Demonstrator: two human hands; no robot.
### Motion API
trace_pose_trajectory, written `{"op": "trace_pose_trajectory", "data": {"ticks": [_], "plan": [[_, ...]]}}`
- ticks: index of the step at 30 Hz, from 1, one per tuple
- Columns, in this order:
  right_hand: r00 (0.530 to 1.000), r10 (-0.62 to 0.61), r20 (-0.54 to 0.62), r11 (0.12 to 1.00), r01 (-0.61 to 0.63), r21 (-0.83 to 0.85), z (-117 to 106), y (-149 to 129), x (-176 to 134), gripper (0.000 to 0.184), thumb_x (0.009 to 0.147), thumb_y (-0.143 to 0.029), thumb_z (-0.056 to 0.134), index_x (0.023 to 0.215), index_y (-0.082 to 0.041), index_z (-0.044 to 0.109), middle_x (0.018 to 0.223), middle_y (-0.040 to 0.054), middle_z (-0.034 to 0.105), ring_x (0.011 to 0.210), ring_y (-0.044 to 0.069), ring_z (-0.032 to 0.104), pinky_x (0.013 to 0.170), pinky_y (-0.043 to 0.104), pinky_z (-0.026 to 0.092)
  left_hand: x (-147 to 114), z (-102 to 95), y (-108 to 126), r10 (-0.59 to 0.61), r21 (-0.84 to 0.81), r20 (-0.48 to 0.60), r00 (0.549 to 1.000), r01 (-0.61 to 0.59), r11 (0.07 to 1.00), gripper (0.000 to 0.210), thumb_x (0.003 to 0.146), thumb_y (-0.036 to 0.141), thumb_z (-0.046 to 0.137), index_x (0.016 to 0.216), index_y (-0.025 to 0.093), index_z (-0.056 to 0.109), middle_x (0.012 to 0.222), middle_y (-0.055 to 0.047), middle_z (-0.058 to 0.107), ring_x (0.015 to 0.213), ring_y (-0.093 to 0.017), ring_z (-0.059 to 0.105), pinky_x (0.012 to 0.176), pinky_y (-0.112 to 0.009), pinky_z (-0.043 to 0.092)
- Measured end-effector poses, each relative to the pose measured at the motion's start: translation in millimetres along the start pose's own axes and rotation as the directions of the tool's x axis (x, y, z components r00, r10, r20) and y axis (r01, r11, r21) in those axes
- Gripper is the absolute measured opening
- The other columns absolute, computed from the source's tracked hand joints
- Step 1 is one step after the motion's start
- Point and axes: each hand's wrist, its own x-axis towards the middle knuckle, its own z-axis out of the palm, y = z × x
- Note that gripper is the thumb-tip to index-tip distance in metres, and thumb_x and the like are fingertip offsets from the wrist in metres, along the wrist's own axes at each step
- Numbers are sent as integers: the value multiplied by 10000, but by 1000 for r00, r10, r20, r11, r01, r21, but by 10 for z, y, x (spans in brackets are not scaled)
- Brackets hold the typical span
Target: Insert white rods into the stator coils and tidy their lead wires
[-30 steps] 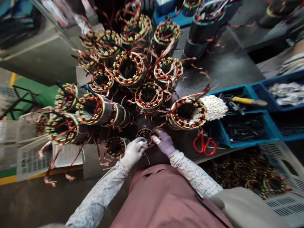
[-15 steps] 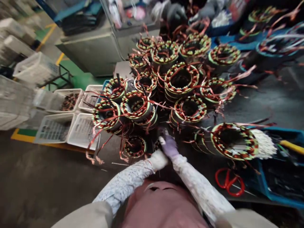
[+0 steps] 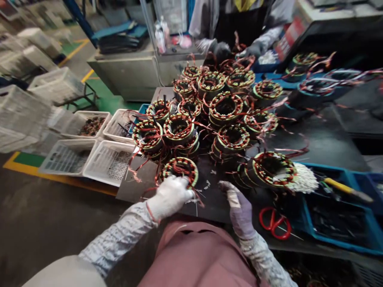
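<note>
In a white glove, my left hand (image 3: 173, 194) grips the near rim of a motor stator (image 3: 191, 169) at the table's front. The fingertips are partly hidden inside its bore. This stator has copper windings, a yellow-green lined rim and loose copper leads. My right hand (image 3: 239, 207), in a purple glove with pale tape on a finger, hovers over the dark tabletop (image 3: 209, 203), its fingers stretched forward and nothing visible in them. Small white scraps (image 3: 207, 184) lie between the hands. Stacked stators (image 3: 230, 137) stand just beyond, and another stator (image 3: 257, 171) lies tilted to the right.
Red-handled scissors (image 3: 274, 224) lie at the right front edge, beside a blue bin (image 3: 341, 243) of dark pieces. White sleeves (image 3: 303, 178) and a yellow-handled tool (image 3: 344, 187) are nearby. White crates (image 3: 101, 179) stand left. Across the table, a co-worker's gloved hands (image 3: 253, 50) handle copper leads.
My hands have come apart: the left moved left onto the front stator, the right moved right and nearer. The view has shifted, showing more of the co-worker.
</note>
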Motion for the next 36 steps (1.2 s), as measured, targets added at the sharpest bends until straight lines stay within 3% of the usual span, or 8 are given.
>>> {"op": "trace_pose_trajectory", "data": {"ticks": [5,10,14,19,23,27,31,36], "plan": [[984,82,158,993,-67,-97,189,329,31,343,822,-432,512,981,-191,697,981,81,723,924,229,675,885,425,530,118,256,-417,-106,99,117,987,95,991,181,811,273,567,890,264,731,882,-112,592,866,-251,585,725,-365,434],[957,188,219,823,-31,-568,223,703,56,337,809,-263,523,1112,-202,656,1168,83,658,1100,226,603,1002,405,443,91,348,-403,-109,133,112,988,93,987,229,830,302,532,968,289,713,985,-137,625,897,-294,608,733,-414,473],[933,329,146,582,-79,-810,277,861,445,485,836,-297,533,1308,-188,524,1427,115,431,1276,278,444,1057,438,355,-221,400,-258,-186,6,-192,964,191,982,252,849,265,484,916,315,721,1165,-93,638,1064,-295,583,888,-452,472],[858,415,303,465,86,-881,667,936,795,738,843,-517,509,1438,-122,325,1529,146,208,1406,315,172,1121,475,198,-322,207,-27,48,-155,-468,883,-135,979,313,872,250,425,959,354,707,996,-41,719,887,-199,662,764,-343,551],[793,278,543,604,295,-740,858,1062,543,608,808,-470,590,1353,-226,473,1516,95,272,1398,303,187,1125,500,146,200,-401,86,229,-36,-485,844,-281,959,278,882,295,440,943,317,710,984,-47,717,848,-178,663,710,-308,560],[838,275,471,654,195,-730,566,1247,356,343,906,-213,438,1181,-299,625,1313,49,558,1222,212,462,1038,395,331,970,-949,210,338,72,-428,838,-341,937,229,866,307,497,886,247,717,1260,-74,590,1072,-203,593,859,-341,520],[910,293,294,656,32,-754,172,1336,468,361,850,-137,463,1117,-269,667,1205,88,615,1120,236,540,952,389,416,1728,-1127,323,406,269,-139,903,-360,893,121,762,273,615,724,218,717,1361,-64,497,1271,-312,419,1055,-508,315],[957,260,132,761,-119,-637,133,1249,655,382,787,-151,529,1137,-231,660,1253,108,581,1185,259,507,1017,390,384,2146,-1138,353,486,291,107,867,-495,819,187,777,316,541,761,270,722,851,-15,661,878,-186,599,1007,-461,298]]}}
